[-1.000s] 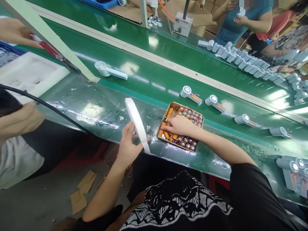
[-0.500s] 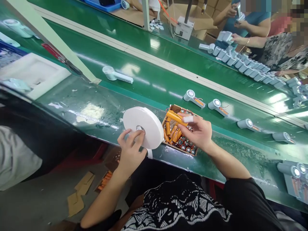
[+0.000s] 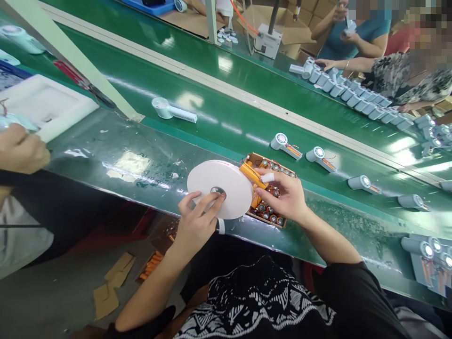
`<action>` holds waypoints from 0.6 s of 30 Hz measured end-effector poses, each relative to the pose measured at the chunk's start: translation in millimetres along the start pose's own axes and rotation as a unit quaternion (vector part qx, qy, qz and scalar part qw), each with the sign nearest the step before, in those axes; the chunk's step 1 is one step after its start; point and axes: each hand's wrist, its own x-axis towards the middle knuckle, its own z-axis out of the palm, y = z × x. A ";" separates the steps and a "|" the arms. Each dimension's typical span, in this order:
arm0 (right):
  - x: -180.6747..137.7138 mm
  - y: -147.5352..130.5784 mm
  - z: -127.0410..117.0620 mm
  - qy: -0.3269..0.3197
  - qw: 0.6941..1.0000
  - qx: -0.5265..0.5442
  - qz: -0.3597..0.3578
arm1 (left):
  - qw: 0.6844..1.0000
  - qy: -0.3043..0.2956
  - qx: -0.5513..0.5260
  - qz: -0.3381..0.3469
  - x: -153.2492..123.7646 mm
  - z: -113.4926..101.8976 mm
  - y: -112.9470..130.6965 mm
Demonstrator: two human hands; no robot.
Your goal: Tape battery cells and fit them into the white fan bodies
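Observation:
My left hand (image 3: pixel 198 221) holds a big flat roll of white tape (image 3: pixel 236 189), its fingertips in the hole at the roll's middle. A loose tape end hangs below, near the bench edge. Between the thumb and fingers of my right hand (image 3: pixel 287 197) is an orange battery (image 3: pixel 252 175), one end of which meets or overlaps the roll's right rim. White wrapping covers one fingertip of that hand. Underneath stands a cardboard box (image 3: pixel 281 225) full of orange batteries, several upright with round ends showing; the roll and my right hand hide part of it.
On the green conveyor (image 3: pixel 226 113) lie a pale handheld housing (image 3: pixel 161 107) and several more with orange batteries and wires. A slanted post (image 3: pixel 88 70) and white foam tray (image 3: pixel 70 101) stand left, beside a co-worker's hand (image 3: pixel 24 150). Co-workers sit across the line.
The tape roll has shifted right and tipped flatter, toward the battery. My right hand has moved slightly left with the battery. A co-worker's hand has appeared at the left.

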 end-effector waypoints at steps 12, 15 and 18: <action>10.5 -18.2 9.3 0.091 0.927 0.286 0.223 | 0.991 0.048 0.093 0.086 27.7 -21.3 1.0; -14.0 -19.9 41.4 0.292 0.865 0.345 0.220 | 0.995 0.073 0.051 0.036 20.1 -11.6 34.8; -13.2 -23.5 24.8 0.340 0.860 0.315 0.212 | 0.998 0.049 -0.019 0.036 0.0 -2.6 60.5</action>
